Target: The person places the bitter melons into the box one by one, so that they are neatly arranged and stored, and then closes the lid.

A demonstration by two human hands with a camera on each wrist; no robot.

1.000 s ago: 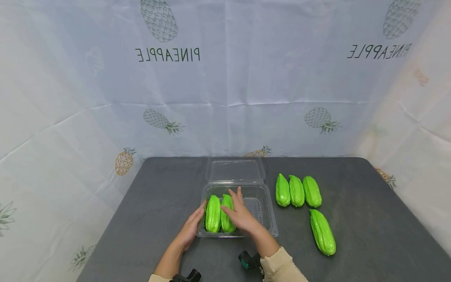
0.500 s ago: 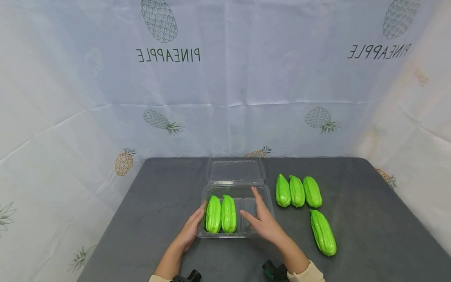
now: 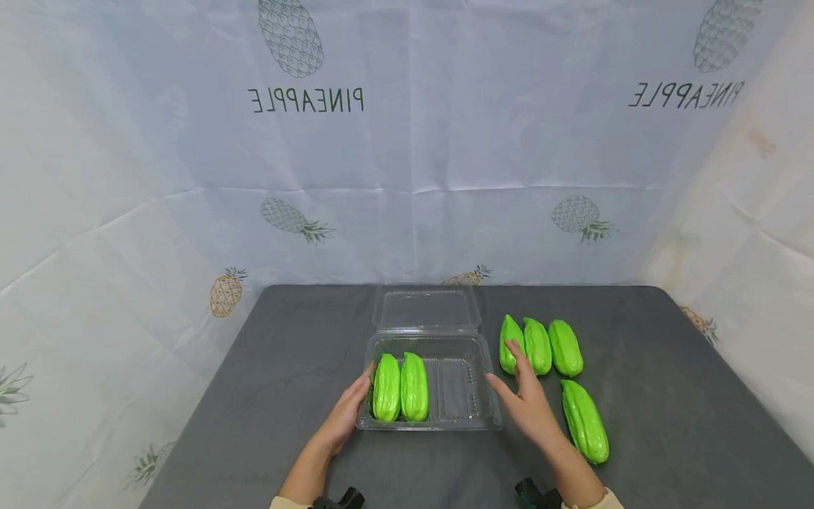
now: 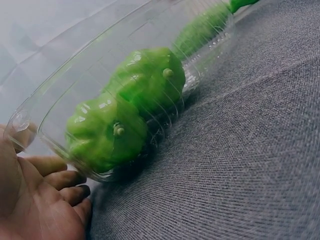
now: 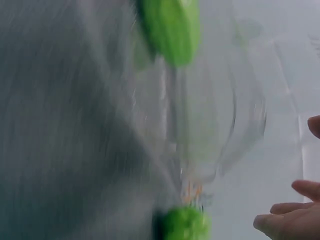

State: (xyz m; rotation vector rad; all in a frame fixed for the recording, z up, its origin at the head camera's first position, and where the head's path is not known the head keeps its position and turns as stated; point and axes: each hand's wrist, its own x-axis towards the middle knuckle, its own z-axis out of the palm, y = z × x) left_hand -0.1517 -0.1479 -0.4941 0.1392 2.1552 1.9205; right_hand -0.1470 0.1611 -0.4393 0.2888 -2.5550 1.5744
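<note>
Between both hands [image 3: 345, 411] [image 3: 529, 404], an open container [image 3: 454, 390]

Cream-beige fabric left sleeve [image 3: 286, 503], matching cream-beige fabric right sleeve [image 3: 598, 502], blocky black left wrist device [image 3: 342, 499], blocky black right wrist device [image 3: 538, 496]

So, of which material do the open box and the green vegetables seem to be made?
The box looks like thin, glossy clear plastic: its ribbed wall is see-through and catches glints. The green vegetables look glossy and evenly coloured, with bright highlights: perhaps moulded plastic or foam, though real produce is possible.
</note>
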